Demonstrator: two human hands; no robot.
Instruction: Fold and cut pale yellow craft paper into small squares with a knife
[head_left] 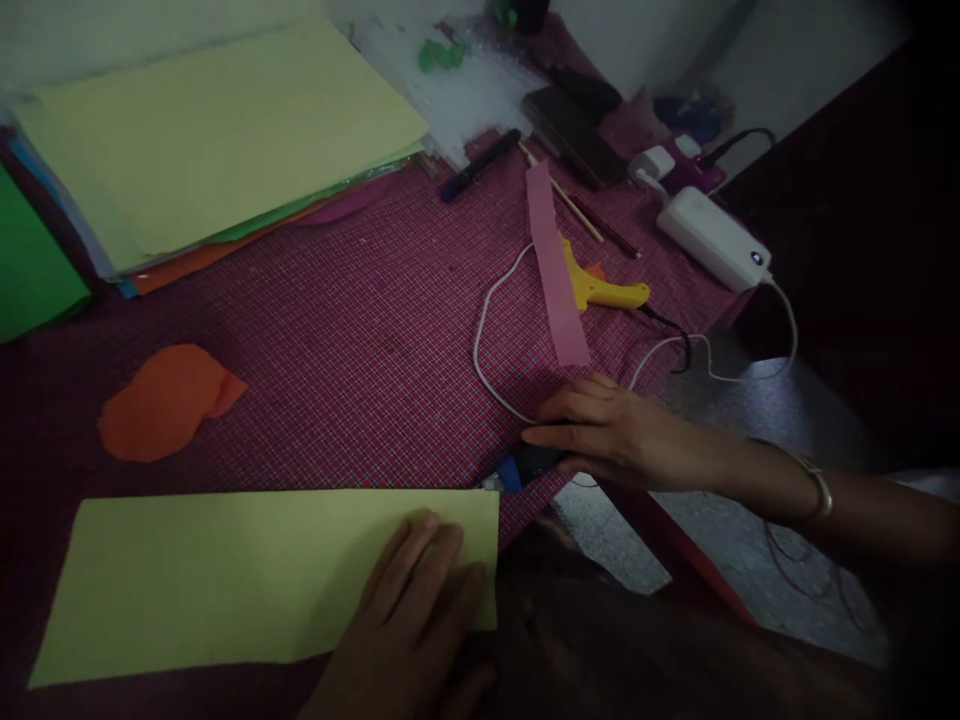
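My left hand (420,600) lies with its fingers stretched out on the right part of a long yellow paper strip (202,580) at the table's front edge. At the table's right edge, my right hand (615,430) has its fingers closed over the end of a dark and blue object (517,472). A small pale or metal tip shows at that object's left end, beside the strip's upper right corner; its kind I cannot make out. Just beyond my right fingers lies a narrow pink paper strip (556,270), resting partly over a yellow glue gun (611,292).
An orange paper cutout (169,402) lies at left. Behind it is a stack of coloured sheets (225,130). A marker (481,165), a dark phone-like slab (574,135) and a white power bank (712,238) sit farther back. A white cable (478,345) loops near my right hand.
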